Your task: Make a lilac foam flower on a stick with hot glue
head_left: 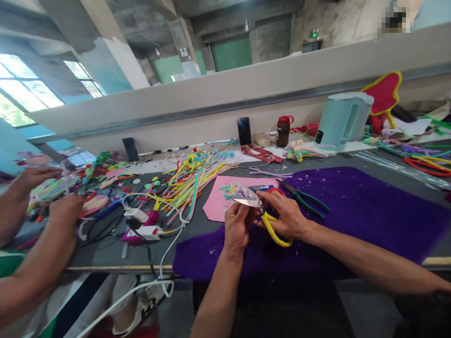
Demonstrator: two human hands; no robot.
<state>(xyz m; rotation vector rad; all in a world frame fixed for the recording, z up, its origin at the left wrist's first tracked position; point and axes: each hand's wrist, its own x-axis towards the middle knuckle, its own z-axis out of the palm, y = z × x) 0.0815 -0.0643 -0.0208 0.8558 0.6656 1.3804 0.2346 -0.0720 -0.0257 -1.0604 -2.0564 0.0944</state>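
In the head view my right hand (287,216) is closed around a pair of scissors (276,233) with a yellow handle loop. Their bright blades point left, across the top of my left hand (237,226). The fingers of that hand are pinched together just below the blades; whatever they hold is hidden. Behind my hands lies a pink sheet (215,201) bearing small pastel fuzzy pieces (230,190). Dark green-handled pliers (310,201) rest on the purple cloth (355,206), right of my right hand. A bit of red handle shows beside my right fingers.
Many coloured fuzzy stems (197,180) lie left of the pink sheet. Power plugs (146,232) and cables sit nearer the front edge. A phone (244,131), a dark bottle (283,131) and a mint kettle (343,119) stand at the back. Another person's hands (65,211) work at left.
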